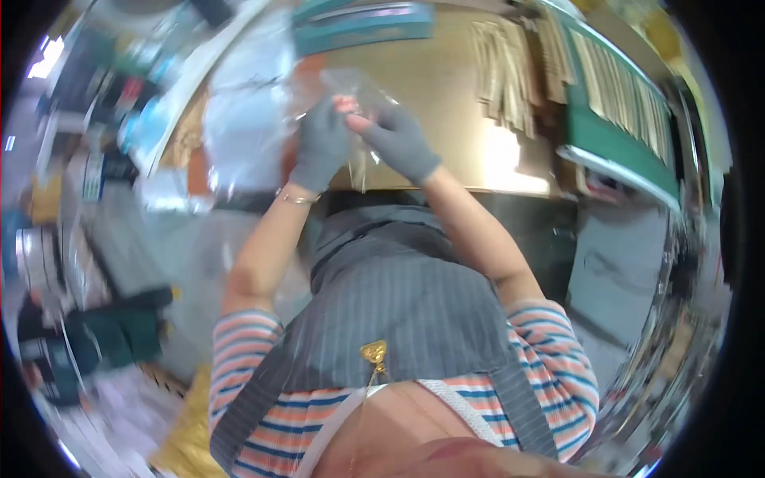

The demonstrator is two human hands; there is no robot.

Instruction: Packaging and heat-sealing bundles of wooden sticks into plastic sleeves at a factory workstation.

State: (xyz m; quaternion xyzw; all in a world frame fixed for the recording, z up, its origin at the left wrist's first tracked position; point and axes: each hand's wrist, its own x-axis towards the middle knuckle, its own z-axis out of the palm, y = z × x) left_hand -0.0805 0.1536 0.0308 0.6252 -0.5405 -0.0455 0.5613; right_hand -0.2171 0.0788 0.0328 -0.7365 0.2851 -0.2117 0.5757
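Both of my hands wear grey gloves with bare fingertips and meet over the far part of a tan work table (450,76). Between them is a clear plastic bag (348,80), thin and shiny, smeared a little by motion. My left hand (323,143) is closed on its left side, fingertips pinched together. From the right, my right hand (402,145) pinches the same plastic, thumb near the left fingertips. Whether anything lies inside the bag, I cannot tell.
A teal box (366,30) stands at the table's far edge. To the right hang beige strips (502,72), beside a green rack (617,119) holding more strips. Clear plastic sheeting (247,111) lies left of my hands. A yellow bag (187,434) sits low at the left.
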